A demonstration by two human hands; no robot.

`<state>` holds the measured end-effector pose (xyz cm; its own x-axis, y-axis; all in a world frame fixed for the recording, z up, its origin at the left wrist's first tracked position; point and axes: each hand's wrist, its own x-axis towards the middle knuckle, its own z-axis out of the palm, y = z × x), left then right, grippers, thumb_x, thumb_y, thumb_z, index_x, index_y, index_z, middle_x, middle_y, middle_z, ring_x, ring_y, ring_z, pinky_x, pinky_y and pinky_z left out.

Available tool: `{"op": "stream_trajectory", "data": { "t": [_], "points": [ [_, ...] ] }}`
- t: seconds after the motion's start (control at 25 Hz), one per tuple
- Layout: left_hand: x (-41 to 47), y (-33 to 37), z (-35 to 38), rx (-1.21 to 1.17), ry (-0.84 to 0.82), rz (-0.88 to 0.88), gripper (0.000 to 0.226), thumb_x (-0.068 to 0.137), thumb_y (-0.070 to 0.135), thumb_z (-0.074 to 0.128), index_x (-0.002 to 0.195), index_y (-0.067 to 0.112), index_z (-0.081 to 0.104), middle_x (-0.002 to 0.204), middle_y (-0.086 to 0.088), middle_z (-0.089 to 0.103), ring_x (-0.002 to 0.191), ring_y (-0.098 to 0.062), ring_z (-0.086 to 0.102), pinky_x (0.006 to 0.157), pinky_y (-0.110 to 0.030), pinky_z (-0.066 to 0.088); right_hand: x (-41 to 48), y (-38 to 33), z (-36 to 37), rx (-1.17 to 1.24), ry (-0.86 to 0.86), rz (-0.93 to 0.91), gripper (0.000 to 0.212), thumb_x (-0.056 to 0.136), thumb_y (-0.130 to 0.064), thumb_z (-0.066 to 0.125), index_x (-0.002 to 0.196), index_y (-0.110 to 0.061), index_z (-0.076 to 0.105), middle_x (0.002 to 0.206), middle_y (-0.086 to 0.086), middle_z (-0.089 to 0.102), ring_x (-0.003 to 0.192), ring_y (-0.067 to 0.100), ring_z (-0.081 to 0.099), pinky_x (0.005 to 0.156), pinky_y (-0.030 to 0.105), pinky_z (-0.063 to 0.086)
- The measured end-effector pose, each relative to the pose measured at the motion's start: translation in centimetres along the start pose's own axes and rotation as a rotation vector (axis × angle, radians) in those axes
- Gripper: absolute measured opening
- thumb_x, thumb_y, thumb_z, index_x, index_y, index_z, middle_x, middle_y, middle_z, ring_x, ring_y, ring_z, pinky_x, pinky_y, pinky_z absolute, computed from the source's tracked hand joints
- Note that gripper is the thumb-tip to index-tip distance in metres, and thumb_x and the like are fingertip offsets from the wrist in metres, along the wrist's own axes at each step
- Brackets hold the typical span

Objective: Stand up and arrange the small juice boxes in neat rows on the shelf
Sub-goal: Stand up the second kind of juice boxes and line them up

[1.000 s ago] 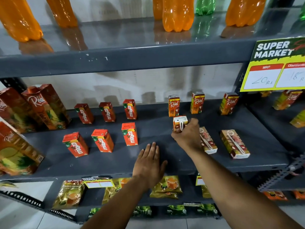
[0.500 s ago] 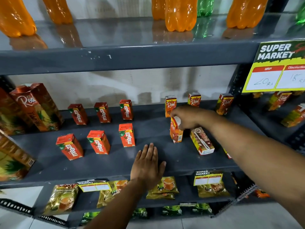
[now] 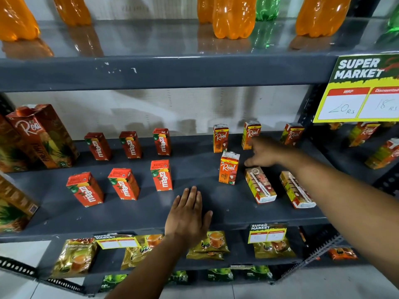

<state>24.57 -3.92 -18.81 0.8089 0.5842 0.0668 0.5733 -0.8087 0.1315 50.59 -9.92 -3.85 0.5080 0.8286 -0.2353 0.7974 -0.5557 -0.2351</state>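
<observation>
On the grey shelf [image 3: 133, 214] several red Maaza boxes [image 3: 161, 178] stand in two rows at the left. Three small Real boxes [image 3: 220, 138] stand along the back at the right. In front of them one Real box [image 3: 229, 168] stands upright. Two more Real boxes lie flat, one [image 3: 260, 184] beside it and another [image 3: 296, 189] partly hidden by my right forearm. My right hand [image 3: 266, 152] hovers just right of the upright box, fingers loose and empty. My left hand [image 3: 187, 215] rests flat on the shelf's front.
Large Real cartons [image 3: 42, 137] stand at the left end. Orange and green bottles [image 3: 234, 17] fill the shelf above. A yellow price sign [image 3: 362, 89] hangs at the upper right. Tea packets [image 3: 74, 256] lie on the shelf below. The neighbouring shelf holds more cartons [image 3: 364, 133].
My right hand stood one Real box upright in the front row, let it go and drew back to the right. The left hand stayed flat on the shelf.
</observation>
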Motion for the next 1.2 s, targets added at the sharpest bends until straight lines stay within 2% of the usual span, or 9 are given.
{"op": "stream_trajectory", "data": {
  "t": [0.12,0.32,0.44,0.56,0.68,0.88,0.96,1.08,1.2],
  "points": [
    [-0.1,0.1,-0.1,0.01,0.003,0.001,0.078,0.09,0.06,0.005,0.151,0.011,0.009,0.162,-0.006,0.001,0.148,-0.021,-0.005,0.117,-0.036,-0.004,-0.7,1.0,2.4,0.004,-0.11,0.186,0.061,0.066,-0.056,0.078,0.104,-0.012,0.058,0.103,0.007,0.065,0.08,0.019,0.061,0.061,0.031,0.05],
    [-0.1,0.2,-0.1,0.026,0.006,0.005,0.075,0.094,0.058,0.008,0.151,0.01,0.009,0.162,-0.007,0.002,0.148,-0.022,-0.004,0.117,-0.036,-0.004,-2.2,1.4,4.4,-0.071,-0.269,0.295,0.085,0.058,-0.048,0.085,0.126,-0.013,0.05,0.123,0.009,0.059,0.09,0.025,0.062,0.05,0.033,0.053],
    [-0.2,0.2,-0.1,0.029,0.003,0.001,0.075,0.093,0.059,0.007,0.151,0.01,0.009,0.162,-0.007,0.003,0.148,-0.022,-0.004,0.116,-0.035,-0.006,-3.2,1.9,3.9,-0.158,-0.295,0.262,0.071,0.054,-0.031,0.085,0.115,-0.012,0.055,0.105,0.007,0.06,0.084,0.026,0.063,0.059,0.035,0.059],
    [-0.1,0.2,-0.1,0.031,-0.001,0.001,0.075,0.093,0.059,0.008,0.151,0.01,0.008,0.162,-0.007,0.002,0.148,-0.022,-0.004,0.116,-0.035,-0.006,-3.2,2.7,1.7,-0.401,-0.074,0.144,0.047,0.061,-0.024,0.079,0.102,-0.018,0.057,0.089,0.0,0.058,0.082,0.022,0.057,0.06,0.03,0.046],
    [-0.1,0.0,-0.1,0.025,-0.012,0.001,0.074,0.094,0.059,0.01,0.151,0.011,0.007,0.162,-0.006,0.0,0.148,-0.021,-0.005,0.117,-0.036,-0.004,-2.7,4.6,0.5,-0.595,0.133,-0.201,0.04,0.076,-0.014,0.068,0.112,-0.026,0.057,0.111,0.005,0.054,0.103,0.029,0.051,0.073,0.039,0.05],
    [-0.2,0.3,-0.4,0.022,-0.016,-0.005,0.072,0.095,0.057,0.012,0.151,0.012,0.007,0.162,-0.006,0.0,0.148,-0.021,-0.006,0.118,-0.036,-0.003,-1.8,5.2,0.1,-0.515,0.087,-0.476,0.035,0.093,-0.039,0.043,0.126,-0.034,0.052,0.131,0.004,0.053,0.118,0.024,0.049,0.091,0.035,0.044],
    [-0.2,0.3,-0.4,0.03,-0.02,-0.008,0.072,0.095,0.057,0.012,0.151,0.012,0.007,0.163,-0.006,0.0,0.148,-0.021,-0.006,0.118,-0.036,-0.003,-1.7,5.1,-0.4,-0.584,0.126,-0.562,0.043,0.092,-0.031,0.037,0.134,-0.031,0.048,0.139,0.002,0.051,0.127,0.026,0.045,0.097,0.036,0.042],
    [-0.2,0.3,-0.4,0.034,-0.028,-0.01,0.073,0.094,0.058,0.01,0.151,0.012,0.007,0.163,-0.006,-0.001,0.148,-0.021,-0.006,0.118,-0.036,-0.003,-1.8,5.0,-1.2,-0.59,0.079,-0.58,0.066,0.082,-0.001,0.058,0.138,-0.031,0.043,0.144,-0.002,0.05,0.129,0.023,0.041,0.099,0.04,0.044],
    [-0.1,0.3,-0.3,0.036,-0.035,-0.01,0.076,0.092,0.06,0.006,0.151,0.012,0.006,0.162,-0.005,-0.002,0.148,-0.02,-0.007,0.118,-0.036,-0.003,-1.8,4.7,-1.7,-0.581,0.054,-0.634,0.069,0.077,0.002,0.062,0.136,-0.031,0.048,0.143,-0.005,0.052,0.128,0.02,0.043,0.099,0.035,0.042]
  ]
}}
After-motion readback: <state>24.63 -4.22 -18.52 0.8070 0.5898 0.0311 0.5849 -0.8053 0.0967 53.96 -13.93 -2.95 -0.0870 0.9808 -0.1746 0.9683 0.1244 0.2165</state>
